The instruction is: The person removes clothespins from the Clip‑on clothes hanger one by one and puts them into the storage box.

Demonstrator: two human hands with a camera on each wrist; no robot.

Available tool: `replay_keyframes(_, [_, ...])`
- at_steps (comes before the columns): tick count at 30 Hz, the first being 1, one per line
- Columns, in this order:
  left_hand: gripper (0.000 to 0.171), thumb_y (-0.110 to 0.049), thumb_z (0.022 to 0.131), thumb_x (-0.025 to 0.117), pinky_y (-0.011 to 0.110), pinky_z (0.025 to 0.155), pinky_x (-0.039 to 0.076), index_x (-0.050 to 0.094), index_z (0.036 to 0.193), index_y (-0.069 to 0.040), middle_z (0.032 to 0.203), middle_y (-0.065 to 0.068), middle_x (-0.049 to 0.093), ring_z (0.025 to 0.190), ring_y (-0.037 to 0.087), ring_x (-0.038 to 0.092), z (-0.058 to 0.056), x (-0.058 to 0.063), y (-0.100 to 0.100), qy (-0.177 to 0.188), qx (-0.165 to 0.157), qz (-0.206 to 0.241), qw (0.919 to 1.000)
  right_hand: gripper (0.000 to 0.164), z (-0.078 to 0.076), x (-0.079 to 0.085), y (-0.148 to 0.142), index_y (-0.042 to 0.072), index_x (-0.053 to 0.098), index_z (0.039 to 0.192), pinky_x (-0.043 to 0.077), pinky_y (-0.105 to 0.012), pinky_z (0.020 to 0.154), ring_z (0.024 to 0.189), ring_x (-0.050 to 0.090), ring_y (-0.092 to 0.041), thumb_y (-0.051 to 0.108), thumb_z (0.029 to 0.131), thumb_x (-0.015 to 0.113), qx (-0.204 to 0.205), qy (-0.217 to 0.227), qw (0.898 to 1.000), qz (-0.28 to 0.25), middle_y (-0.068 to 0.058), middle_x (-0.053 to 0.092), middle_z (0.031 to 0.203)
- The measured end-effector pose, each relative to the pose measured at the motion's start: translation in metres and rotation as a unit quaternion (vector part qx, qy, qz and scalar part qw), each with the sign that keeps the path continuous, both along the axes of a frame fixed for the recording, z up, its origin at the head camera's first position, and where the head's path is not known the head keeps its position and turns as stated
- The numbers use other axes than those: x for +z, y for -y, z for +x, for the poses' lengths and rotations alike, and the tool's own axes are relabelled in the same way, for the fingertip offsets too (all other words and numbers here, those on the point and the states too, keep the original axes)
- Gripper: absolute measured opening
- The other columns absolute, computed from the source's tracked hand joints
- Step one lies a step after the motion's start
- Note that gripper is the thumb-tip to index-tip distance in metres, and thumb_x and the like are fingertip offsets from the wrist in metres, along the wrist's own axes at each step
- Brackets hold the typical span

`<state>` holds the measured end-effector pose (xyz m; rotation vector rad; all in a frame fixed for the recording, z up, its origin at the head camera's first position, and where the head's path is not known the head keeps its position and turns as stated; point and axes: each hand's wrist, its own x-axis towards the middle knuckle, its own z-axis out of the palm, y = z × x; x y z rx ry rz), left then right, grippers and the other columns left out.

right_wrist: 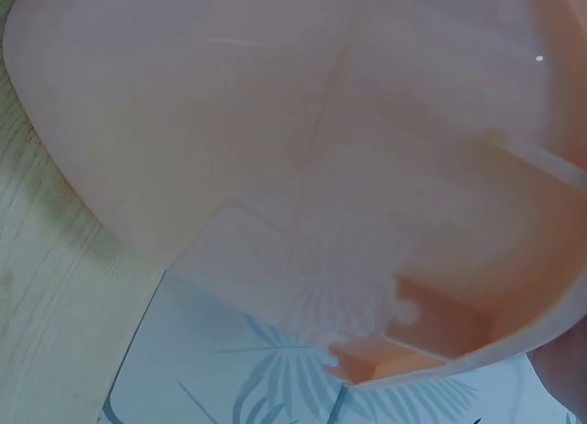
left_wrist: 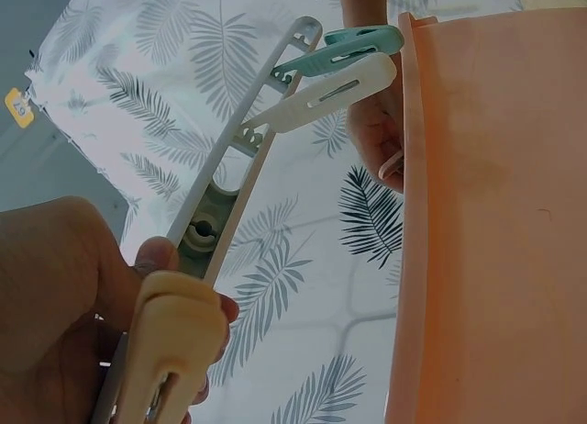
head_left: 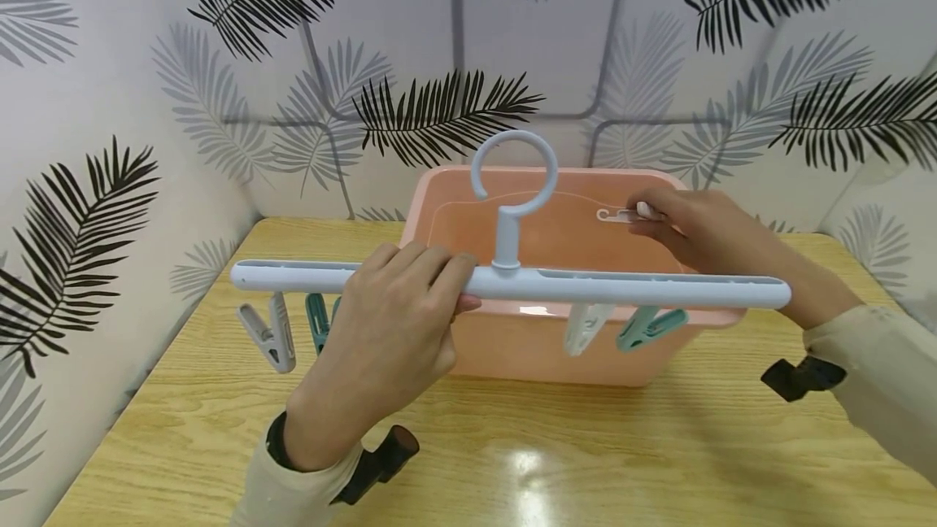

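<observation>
Over the near rim of a peach-pink rectangular plastic tub (head_left: 542, 360), a pale blue-grey plastic hanger with a long straight bar (head_left: 571, 285) lies level across my view. My left hand (head_left: 398, 332) grips the bar just left of its neck, fingers curled over the top and thumb tucked beneath. Above the neck, its round hook (head_left: 551, 177) stands upright, the gap facing left.

Clips hang under the bar: a light grey plastic clip (head_left: 281, 354) near the left end, a dark teal plastic clip (head_left: 317, 322) partly hidden by my left hand, and, right of the neck, a white plastic clip (head_left: 584, 330) beside a muted green plastic clip (head_left: 635, 334). The left wrist view also shows a pale orange plastic clip (left_wrist: 179, 328) close in front of my gripping fingers.

My right hand (head_left: 691, 222) is beyond the bar, at the tub's right side, pinching a slim white plastic piece with a small hooked tip (head_left: 617, 216), which points left against the tub's inner wall. The right wrist view shows mostly the tub.

The tub stands on a yellowish wood-grain table (head_left: 183, 397). Behind rises a whitish cloth printed with black and grey feathery leaves (head_left: 410, 31). Cream sleeves (head_left: 871, 381) cover my forearms, with a black mount (head_left: 381, 462) at my left wrist.
</observation>
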<state>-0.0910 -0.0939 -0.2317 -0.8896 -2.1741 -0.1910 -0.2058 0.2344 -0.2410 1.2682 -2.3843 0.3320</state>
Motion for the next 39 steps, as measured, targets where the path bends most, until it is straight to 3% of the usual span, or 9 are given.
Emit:
replay_keyframes(11, [0.016,-0.018,0.09,0.066,0.031,0.059,0.038,0.061,0.09,-0.002,0.077,0.006,0.059,0.065,0.022,0.052,0.001,0.0,0.0,0.002,-0.002,0.001,1.0,0.024,-0.007,0.002,0.009,0.011,0.057,0.108,0.045,-0.029,0.056,0.059,0.051,-0.005,0.0,0.088,0.066,-0.007,0.017,1.0,0.02,0.005,0.063,0.081])
replay_keyframes(18, [0.016,-0.018,0.09,0.065,0.031,0.06,0.039,0.062,0.091,-0.002,0.077,0.006,0.059,0.065,0.022,0.052,0.001,0.0,0.0,0.002,-0.001,0.0,1.0,0.039,-0.006,0.0,0.01,0.005,0.049,0.125,0.054,-0.045,0.072,0.081,0.069,-0.028,0.002,0.089,0.066,-0.034,0.038,0.999,0.009,-0.016,0.066,0.112])
replay_keyframes(22, [0.016,-0.018,0.09,0.066,0.031,0.06,0.039,0.062,0.091,-0.002,0.078,0.006,0.06,0.066,0.022,0.053,0.002,0.0,0.0,0.006,0.001,-0.002,1.0,0.041,-0.004,0.001,0.009,0.004,0.048,0.127,0.054,-0.044,0.069,0.078,0.069,-0.027,0.003,0.09,0.065,-0.044,0.043,0.998,0.01,-0.017,0.066,0.113])
replay_keyframes(33, [0.016,-0.018,0.089,0.067,0.031,0.06,0.04,0.063,0.09,-0.003,0.078,0.006,0.061,0.067,0.022,0.055,0.0,-0.001,0.0,0.007,0.001,-0.004,1.0,0.038,-0.002,0.003,-0.005,0.002,0.053,0.119,0.053,-0.05,0.073,0.086,0.068,-0.035,0.002,0.085,0.07,-0.036,-0.009,0.999,0.0,-0.017,0.069,0.106])
replay_keyframes(36, [0.016,-0.018,0.09,0.067,0.031,0.061,0.04,0.063,0.091,-0.003,0.078,0.006,0.061,0.068,0.021,0.055,-0.001,-0.001,-0.001,0.009,0.001,-0.007,0.9999,0.028,0.0,0.002,-0.012,0.001,0.055,0.118,0.052,-0.05,0.069,0.081,0.068,-0.034,0.014,0.094,0.062,-0.022,-0.031,0.999,-0.011,-0.018,0.069,0.104])
replay_keyframes(39, [0.016,-0.018,0.09,0.067,0.03,0.061,0.04,0.063,0.091,-0.003,0.078,0.006,0.06,0.069,0.021,0.055,-0.001,-0.001,-0.002,0.012,0.001,-0.011,0.9999,0.04,0.001,0.0,-0.019,-0.001,0.057,0.115,0.052,-0.048,0.064,0.073,0.067,-0.033,0.034,0.102,0.045,-0.004,-0.063,0.998,-0.026,-0.018,0.069,0.1])
